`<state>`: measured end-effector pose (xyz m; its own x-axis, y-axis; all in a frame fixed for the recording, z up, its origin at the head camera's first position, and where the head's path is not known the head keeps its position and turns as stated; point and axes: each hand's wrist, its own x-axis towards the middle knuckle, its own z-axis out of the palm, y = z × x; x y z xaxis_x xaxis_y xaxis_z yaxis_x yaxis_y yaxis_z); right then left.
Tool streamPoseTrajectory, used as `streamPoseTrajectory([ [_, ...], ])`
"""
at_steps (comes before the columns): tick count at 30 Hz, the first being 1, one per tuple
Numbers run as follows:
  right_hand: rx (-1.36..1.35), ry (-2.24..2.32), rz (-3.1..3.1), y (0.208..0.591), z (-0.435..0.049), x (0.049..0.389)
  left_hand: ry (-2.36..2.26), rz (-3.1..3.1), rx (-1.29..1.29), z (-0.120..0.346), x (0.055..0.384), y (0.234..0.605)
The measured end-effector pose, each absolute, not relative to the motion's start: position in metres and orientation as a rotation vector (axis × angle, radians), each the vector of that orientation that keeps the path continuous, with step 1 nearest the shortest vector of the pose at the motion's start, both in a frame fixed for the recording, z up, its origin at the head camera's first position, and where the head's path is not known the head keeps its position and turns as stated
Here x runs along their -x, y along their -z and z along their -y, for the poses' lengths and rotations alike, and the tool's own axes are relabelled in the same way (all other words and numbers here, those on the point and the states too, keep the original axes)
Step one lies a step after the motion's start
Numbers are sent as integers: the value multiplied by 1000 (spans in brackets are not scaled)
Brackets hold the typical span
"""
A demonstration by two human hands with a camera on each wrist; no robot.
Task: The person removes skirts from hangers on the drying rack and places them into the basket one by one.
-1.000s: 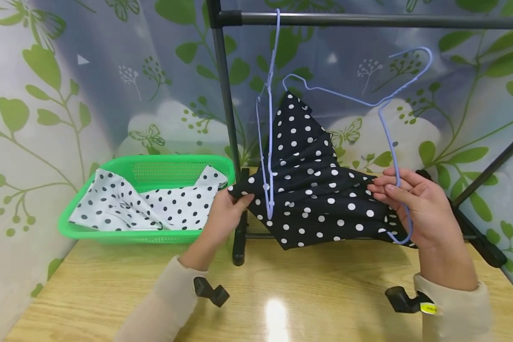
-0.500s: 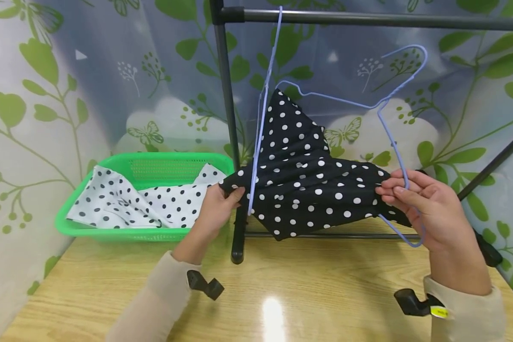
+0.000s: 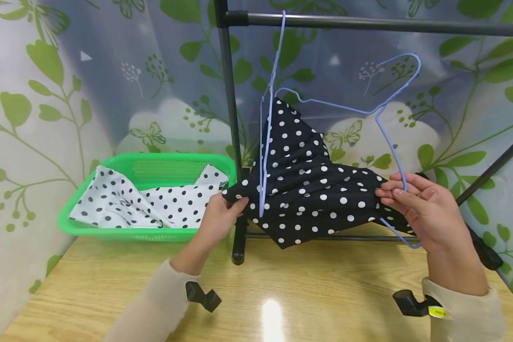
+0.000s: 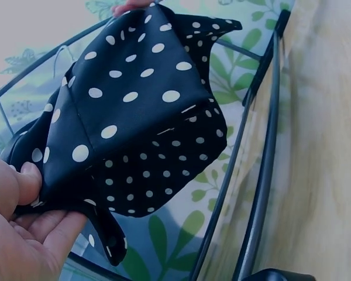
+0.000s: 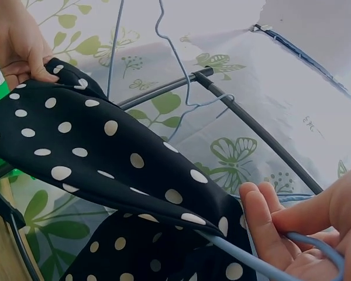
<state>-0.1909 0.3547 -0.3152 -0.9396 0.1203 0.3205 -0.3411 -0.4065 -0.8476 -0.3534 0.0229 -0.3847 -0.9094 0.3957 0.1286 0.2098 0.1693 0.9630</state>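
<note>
A black garment with white polka dots (image 3: 308, 190) is stretched between the hands; its exact kind cannot be told. My left hand (image 3: 220, 216) pinches its left edge between thumb and fingers, plain also in the left wrist view. One upper corner drapes over the left end of a blue wire hanger (image 3: 386, 128), whose hook points up, free of the rail. My right hand (image 3: 433, 209) grips that hanger's right side, fingertips at the garment's right edge. In the right wrist view the hanger wire (image 5: 245, 257) runs under the cloth. A second blue hanger (image 3: 267, 156) hangs before the garment.
The black rack's top rail (image 3: 367, 23) crosses above, with a post (image 3: 230, 95) and foot (image 3: 239, 242) at left. A green basket (image 3: 124, 232) holds white cloth with black dots (image 3: 111, 199). Below lies the wooden table (image 3: 308, 294); a leaf-patterned curtain (image 3: 162, 90) hangs behind.
My right hand has moved slightly right and my left hand slightly left, drawing the garment a little wider. The hanging hanger has swung a little. Both hands keep their grip.
</note>
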Motion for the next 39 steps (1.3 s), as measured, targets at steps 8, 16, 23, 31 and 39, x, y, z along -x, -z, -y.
streamPoseTrajectory([
  [8,-239,-2395,1510,315,-355,192,-1756,-2361,-794,-21,334,385],
  [16,-207,-2439,1431,316,-357,194,-1717,-2329,-883,-19,312,384],
  [23,-175,-2419,1437,315,-356,196,-1719,-2282,-944,-18,303,377],
  [31,-199,-2407,1498,314,-355,195,-1716,-2334,-930,-15,309,377],
  [39,-184,-2428,1549,315,-354,192,-1696,-2386,-939,-9,321,377],
])
